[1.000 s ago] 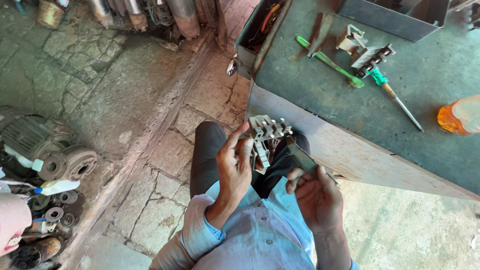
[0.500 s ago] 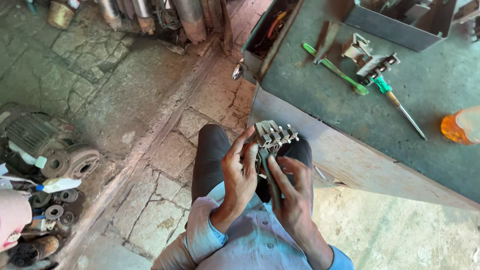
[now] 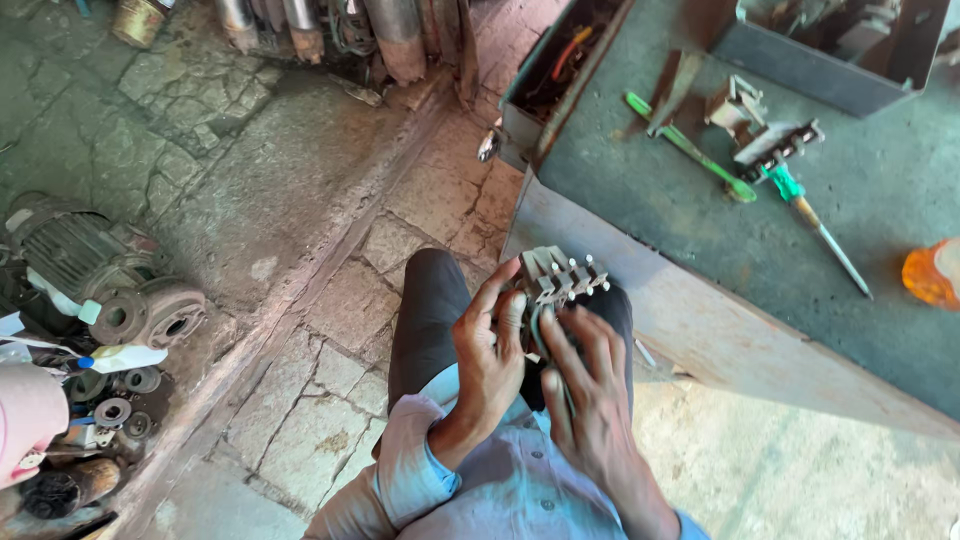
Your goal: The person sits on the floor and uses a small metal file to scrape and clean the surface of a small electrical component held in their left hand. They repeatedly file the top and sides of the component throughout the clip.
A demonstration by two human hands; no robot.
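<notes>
The left hand (image 3: 490, 355) grips the grey terminal block (image 3: 560, 275) upright, so the right hand (image 3: 585, 375), fingers curled, probably pinches its underside

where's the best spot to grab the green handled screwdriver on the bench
Probably by its green handle, coming from above. The screwdriver lies flat on the bench, its thin shaft running toward the near edge; metal parts crowd the handle's far end.
</notes>
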